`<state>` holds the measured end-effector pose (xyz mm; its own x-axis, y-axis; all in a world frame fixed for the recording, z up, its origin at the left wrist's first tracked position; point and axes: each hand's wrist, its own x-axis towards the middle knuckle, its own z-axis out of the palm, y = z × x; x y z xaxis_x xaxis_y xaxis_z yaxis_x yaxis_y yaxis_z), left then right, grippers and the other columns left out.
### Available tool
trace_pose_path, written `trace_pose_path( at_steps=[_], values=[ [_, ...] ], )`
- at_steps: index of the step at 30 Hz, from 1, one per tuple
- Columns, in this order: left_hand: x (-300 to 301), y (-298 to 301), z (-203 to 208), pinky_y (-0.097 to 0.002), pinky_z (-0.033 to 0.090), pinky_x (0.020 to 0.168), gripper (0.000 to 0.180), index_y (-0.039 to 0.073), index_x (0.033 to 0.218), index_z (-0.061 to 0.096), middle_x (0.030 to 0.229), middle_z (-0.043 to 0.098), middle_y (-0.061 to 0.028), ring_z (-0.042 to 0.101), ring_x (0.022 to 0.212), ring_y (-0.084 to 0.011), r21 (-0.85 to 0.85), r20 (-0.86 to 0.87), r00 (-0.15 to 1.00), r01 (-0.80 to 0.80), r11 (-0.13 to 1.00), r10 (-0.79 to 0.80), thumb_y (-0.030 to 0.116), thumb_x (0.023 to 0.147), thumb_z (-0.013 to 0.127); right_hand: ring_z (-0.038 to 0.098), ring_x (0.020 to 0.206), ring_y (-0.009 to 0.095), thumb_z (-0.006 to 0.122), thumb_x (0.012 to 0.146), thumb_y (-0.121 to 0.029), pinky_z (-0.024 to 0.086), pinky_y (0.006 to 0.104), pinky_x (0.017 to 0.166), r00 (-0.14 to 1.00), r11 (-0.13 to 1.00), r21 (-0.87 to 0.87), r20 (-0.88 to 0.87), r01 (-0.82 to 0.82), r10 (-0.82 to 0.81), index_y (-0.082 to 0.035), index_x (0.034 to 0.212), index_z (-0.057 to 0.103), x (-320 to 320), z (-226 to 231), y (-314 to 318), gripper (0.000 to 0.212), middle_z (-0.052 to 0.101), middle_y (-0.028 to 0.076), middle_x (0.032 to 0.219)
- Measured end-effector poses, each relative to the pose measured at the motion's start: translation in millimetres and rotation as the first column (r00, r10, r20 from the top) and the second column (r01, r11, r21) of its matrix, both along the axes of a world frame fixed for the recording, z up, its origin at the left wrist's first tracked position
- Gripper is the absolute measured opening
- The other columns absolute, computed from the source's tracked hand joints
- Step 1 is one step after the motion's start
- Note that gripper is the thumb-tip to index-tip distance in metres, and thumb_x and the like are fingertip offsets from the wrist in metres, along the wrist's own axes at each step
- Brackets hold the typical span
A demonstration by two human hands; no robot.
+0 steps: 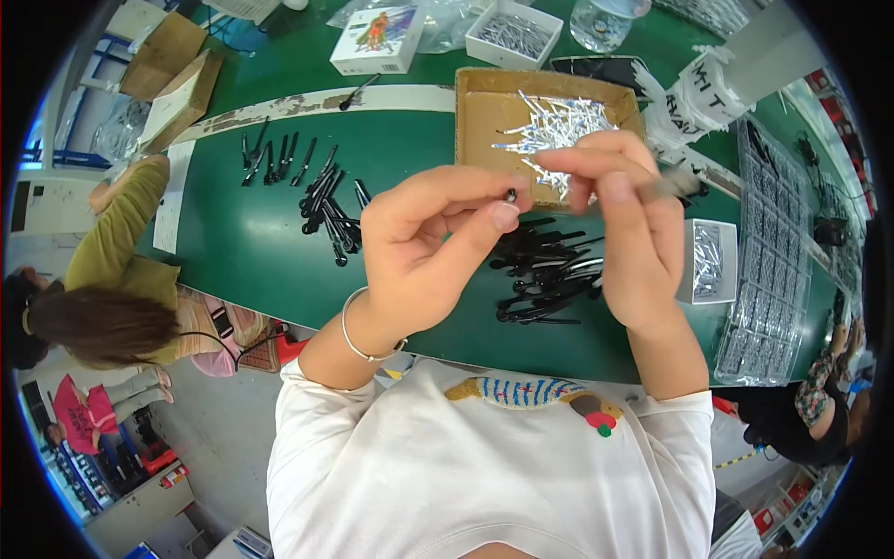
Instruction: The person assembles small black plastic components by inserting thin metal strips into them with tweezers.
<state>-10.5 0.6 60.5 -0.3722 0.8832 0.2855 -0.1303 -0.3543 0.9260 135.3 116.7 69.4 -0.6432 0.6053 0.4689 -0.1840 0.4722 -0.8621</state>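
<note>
In front of my chest, my left hand is closed in a pinch of thumb and forefinger. Between those fingertips shows the end of a small black piece; most of it is hidden. My right hand is just to the right, its fingers bent together around a slim greyish thing, smeared by motion. Below and between the hands lies a heap of long slim black pieces with rounded ends. More black pieces are spread left of my left hand.
Behind my hands stands a cardboard tray of thin white and silvery pieces. A small white box of metal parts and a clear compartment tray are at right. Farther back are another white box and a printed box. A co-worker sits left.
</note>
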Motion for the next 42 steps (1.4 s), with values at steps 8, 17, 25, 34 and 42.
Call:
trace_pose_path(
  at_steps=[8, 17, 25, 34, 42],
  values=[
    [-3, 8, 16, -0.041, 0.053, 0.082, 0.016, -0.012, 0.095, 0.058, 0.094, 0.064, -0.0233, 0.065, 0.092, -0.0336, 0.295, -0.537, 0.824, -0.02, 0.955, 0.183, -0.007, 0.081, 0.052, 0.063, 0.069, 0.022, 0.042, 0.096, -0.02, 0.056, 0.0316, 0.062, 0.953, 0.913, -0.381, -0.302, -0.146, 0.027, 0.006, 0.092, 0.054, 26, 33, -2, 0.029, 0.053, 0.013, 0.089],
    [5, 29, 33, -0.0397, 0.054, 0.078, 0.015, -0.012, 0.092, 0.058, 0.09, 0.065, -0.0247, 0.066, 0.086, -0.0343, 0.364, -0.643, 0.733, 0.036, 0.931, 0.223, -0.004, 0.08, 0.055, 0.066, 0.082, 0.033, 0.055, 0.092, -0.017, 0.059, 0.0347, 0.067, 0.922, 0.987, 0.004, -0.356, -0.163, 0.154, 0.001, 0.099, 0.046, 42, 34, -1, 0.022, 0.054, 0.025, 0.102],
    [5, 36, 29, -0.0381, 0.055, 0.075, 0.016, -0.011, 0.094, 0.058, 0.091, 0.065, -0.0253, 0.067, 0.085, -0.0324, 0.419, -0.676, 0.693, 0.082, 0.904, 0.25, -0.005, 0.079, 0.054, 0.064, 0.094, 0.037, 0.055, 0.087, 0.001, 0.058, 0.0394, 0.077, 0.935, 0.969, 0.117, -0.258, -0.218, 0.241, -0.001, 0.097, 0.048, 37, 28, 1, 0.012, 0.054, 0.022, 0.1],
    [1, 34, 22, -0.0397, 0.054, 0.079, 0.019, -0.012, 0.098, 0.057, 0.096, 0.063, -0.026, 0.065, 0.09, -0.0353, 0.404, -0.603, 0.778, 0.106, 0.908, 0.177, -0.01, 0.079, 0.054, 0.064, 0.093, 0.036, 0.052, 0.09, -0.003, 0.059, 0.0381, 0.073, 0.934, 0.966, 0.144, -0.259, -0.213, 0.244, -0.005, 0.099, 0.048, 32, 23, 4, 0.01, 0.057, 0.024, 0.101],
    [1, 35, 24, -0.0423, 0.054, 0.08, 0.018, -0.013, 0.096, 0.058, 0.095, 0.063, -0.0261, 0.065, 0.091, -0.0362, 0.41, -0.596, 0.783, 0.108, 0.906, 0.177, -0.011, 0.078, 0.055, 0.064, 0.093, 0.038, 0.049, 0.093, -0.007, 0.058, 0.0393, 0.073, 0.976, 0.94, 0.326, -0.152, -0.102, 0.158, -0.006, 0.103, 0.047, 35, 24, -2, 0.01, 0.056, 0.027, 0.103]
  ],
)
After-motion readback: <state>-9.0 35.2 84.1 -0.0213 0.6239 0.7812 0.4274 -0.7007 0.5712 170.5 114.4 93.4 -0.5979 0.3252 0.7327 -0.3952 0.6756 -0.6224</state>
